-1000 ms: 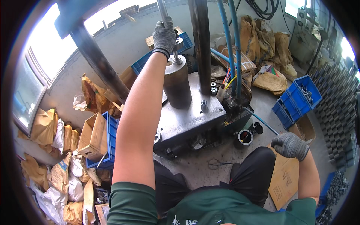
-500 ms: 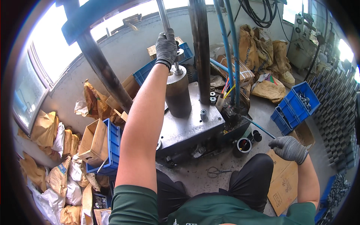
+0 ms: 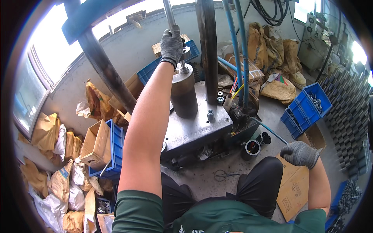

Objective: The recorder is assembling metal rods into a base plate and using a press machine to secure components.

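Note:
In a grey glove, my left hand is closed round a metal piece just under the shiny press rod. Below the fingers a thin metal rod with a ring-shaped collar runs into the top of a thick steel cylinder. That cylinder stands upright on the steel press bed. At the right, my gloved right hand is wrapped round the near end of a blue lever. Small metal sleeves, one of them a ribbed sleeve, stand on the bed.
Dark press columns and blue pipes rise around the bed. Blue crates stand at the right, beside stacked metal parts. A blue crate and paper sacks lie left. Scissors lie on the floor.
The view has shifted slightly, so the press sits a little higher in the picture. Both hands keep their holds.

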The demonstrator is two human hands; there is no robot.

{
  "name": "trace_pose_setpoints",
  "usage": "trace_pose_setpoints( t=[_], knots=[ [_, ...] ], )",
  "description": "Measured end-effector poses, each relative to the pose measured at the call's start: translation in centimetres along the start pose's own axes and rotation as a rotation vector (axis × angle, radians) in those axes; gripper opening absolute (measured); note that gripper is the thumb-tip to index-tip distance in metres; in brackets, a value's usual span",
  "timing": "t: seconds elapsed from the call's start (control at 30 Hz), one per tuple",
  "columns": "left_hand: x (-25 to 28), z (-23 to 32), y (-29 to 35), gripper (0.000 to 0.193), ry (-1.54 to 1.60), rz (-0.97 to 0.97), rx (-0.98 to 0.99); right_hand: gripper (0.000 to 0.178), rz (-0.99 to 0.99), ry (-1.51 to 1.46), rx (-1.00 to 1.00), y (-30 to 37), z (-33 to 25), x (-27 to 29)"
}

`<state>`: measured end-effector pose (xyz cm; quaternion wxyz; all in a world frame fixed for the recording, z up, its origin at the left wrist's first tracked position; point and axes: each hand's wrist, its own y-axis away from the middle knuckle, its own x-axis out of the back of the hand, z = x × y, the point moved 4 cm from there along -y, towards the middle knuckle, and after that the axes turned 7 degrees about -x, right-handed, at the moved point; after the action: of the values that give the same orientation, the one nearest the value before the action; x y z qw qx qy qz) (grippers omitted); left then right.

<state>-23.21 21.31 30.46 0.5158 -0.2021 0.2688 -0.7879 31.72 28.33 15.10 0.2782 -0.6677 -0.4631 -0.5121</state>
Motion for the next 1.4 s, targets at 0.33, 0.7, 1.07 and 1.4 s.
trace_pose_setpoints(
  t=[0.33,0.7,1.07,1.4],
  knots=[
    [0.2,0.7,0.6,0.056,-0.028,-0.007,-0.021,0.021,-0.102,-0.031,-0.063,0.1,-0.1,-0.3],
    [0.2,0.3,0.5,0.056,-0.019,-0.009,-0.026,0.024,-0.041,-0.114,-0.052,-0.1,0.0,0.1],
    [-0.3,-0.1,0.4,0.056,-0.010,-0.008,-0.023,0.025,-0.165,0.040,-0.079,0.1,0.4,-0.6],
    [0.1,-0.4,0.2,0.059,-0.055,0.001,-0.053,0.023,-0.123,0.000,-0.054,-0.1,-0.3,-0.1]
  ],
)
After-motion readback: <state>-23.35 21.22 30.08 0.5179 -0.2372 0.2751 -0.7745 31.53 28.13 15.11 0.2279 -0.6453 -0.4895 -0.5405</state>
